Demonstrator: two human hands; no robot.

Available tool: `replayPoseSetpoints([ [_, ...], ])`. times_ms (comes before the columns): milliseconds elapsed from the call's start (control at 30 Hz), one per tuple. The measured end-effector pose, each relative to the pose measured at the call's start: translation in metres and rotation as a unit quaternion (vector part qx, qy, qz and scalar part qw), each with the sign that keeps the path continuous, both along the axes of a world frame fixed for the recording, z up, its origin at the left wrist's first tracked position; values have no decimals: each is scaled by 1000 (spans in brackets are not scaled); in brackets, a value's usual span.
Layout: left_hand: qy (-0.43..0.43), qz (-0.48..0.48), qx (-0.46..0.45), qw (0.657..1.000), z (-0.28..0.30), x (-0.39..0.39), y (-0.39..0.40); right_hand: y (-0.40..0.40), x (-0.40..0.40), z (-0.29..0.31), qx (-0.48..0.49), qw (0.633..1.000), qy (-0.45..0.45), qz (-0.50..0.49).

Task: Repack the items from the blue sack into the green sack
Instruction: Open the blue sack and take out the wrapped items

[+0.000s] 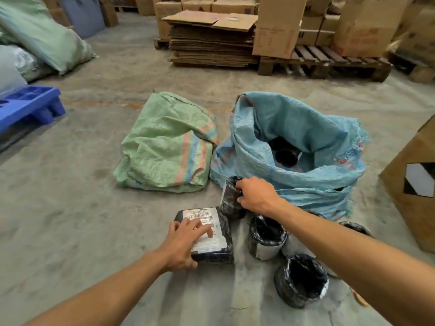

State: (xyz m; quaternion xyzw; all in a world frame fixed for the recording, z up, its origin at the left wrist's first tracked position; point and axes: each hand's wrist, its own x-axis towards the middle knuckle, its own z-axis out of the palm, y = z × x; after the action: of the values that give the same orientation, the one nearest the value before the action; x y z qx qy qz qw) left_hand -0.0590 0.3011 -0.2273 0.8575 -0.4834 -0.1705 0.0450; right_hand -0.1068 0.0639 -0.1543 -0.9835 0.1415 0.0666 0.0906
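Right hand curls its fingers over the rim of an upright black-wrapped roll, just near of the blue sack. Left hand lies fingers spread and flat on a labelled flat parcel, thumb at its near edge. Green sack lies collapsed, far left. Film wrapping probably makes both items slippery; each looks firm and light, best gripped around the sides.

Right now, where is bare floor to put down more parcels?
Bare floor lies left of the flat labelled parcel, in front of the green sack. Crowded: between the blue sack and the round black parcels.
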Motion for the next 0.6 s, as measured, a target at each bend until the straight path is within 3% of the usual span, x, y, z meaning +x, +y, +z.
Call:
replayPoseSetpoints([
  [333,-19,42,7,999,-20,-16,-11,-13,-5,7,-22,999,19,22],
  [500,29,202,-19,979,-26,-32,-17,-25,-13,5,-11,997,58,45],
  [600,62,238,2,969,-25,-33,-16,-30,-17,7,-23,994,88,66],
])
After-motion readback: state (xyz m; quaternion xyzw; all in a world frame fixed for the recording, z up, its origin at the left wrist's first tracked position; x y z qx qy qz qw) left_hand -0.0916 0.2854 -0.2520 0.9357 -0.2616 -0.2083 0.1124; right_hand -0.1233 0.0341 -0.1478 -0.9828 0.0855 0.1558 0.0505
